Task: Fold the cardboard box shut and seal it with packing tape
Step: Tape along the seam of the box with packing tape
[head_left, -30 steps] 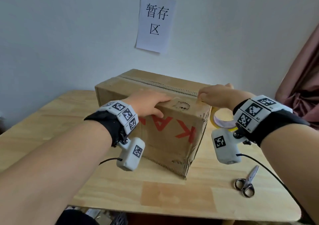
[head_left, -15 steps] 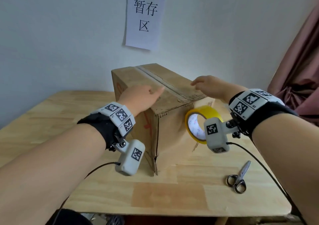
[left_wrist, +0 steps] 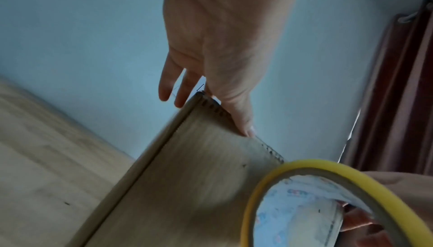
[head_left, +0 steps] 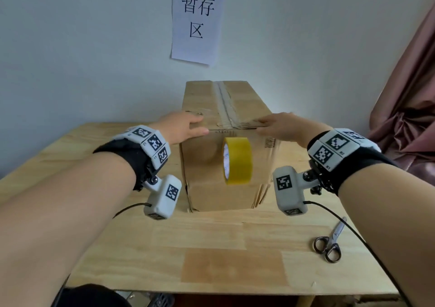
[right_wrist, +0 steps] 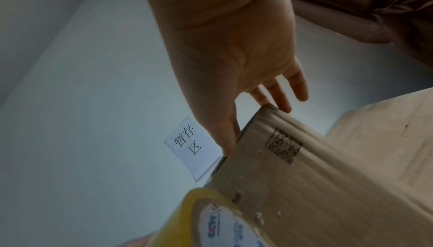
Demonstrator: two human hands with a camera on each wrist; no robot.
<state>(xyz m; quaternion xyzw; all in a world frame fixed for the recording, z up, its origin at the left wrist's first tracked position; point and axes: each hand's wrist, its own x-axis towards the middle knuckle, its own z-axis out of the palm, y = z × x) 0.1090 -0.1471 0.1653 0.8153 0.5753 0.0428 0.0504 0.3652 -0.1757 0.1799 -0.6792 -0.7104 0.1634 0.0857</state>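
2 flat hands (head_left: 186, 127) (head_left: 280, 125) press the rectangular corrugated cardboard box (head_left: 226, 156).

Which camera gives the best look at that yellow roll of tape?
The head view: it shows the whole tape roll hanging against the cardboard box end face. The left wrist view catches only its upper arc and core; the right wrist view shows only a cropped corner.

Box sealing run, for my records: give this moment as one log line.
box: flaps closed, on table | left hand: on top | right hand: on top | tape roll: hanging against front | scissors: untouched
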